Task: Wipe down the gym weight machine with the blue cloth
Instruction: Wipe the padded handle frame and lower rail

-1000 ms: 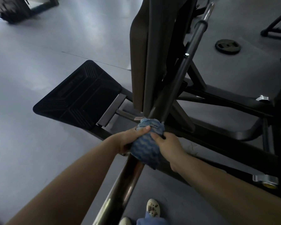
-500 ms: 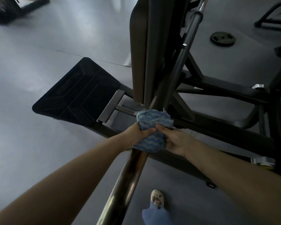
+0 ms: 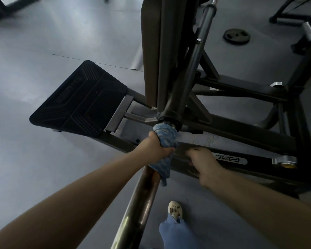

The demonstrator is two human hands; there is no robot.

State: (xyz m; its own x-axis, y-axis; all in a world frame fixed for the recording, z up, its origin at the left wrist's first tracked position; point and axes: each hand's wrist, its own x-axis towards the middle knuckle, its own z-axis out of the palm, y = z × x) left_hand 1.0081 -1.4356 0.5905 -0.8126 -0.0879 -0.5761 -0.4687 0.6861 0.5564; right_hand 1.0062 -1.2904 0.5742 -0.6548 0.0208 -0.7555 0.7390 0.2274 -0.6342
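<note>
The blue cloth (image 3: 164,138) is wrapped round the machine's shiny metal bar (image 3: 138,198), just below the dark collar where the bar meets the black frame (image 3: 241,135). My left hand (image 3: 155,148) grips the cloth around the bar, and a loose end of the cloth hangs down beside the bar. My right hand (image 3: 203,162) is off the cloth, to its right, blurred, with fingers loosely curled and holding nothing, in front of the frame's lower beam.
A black ribbed foot plate (image 3: 79,99) sticks out to the left. An upright pad and post (image 3: 160,51) rise behind the cloth. A weight plate (image 3: 236,35) lies on the grey floor at the back right. My shoe (image 3: 175,210) stands near the bar.
The cloth has slid further up the bar toward the collar. My right hand has let go of the cloth and dropped away to the right; my left hand still grips it.
</note>
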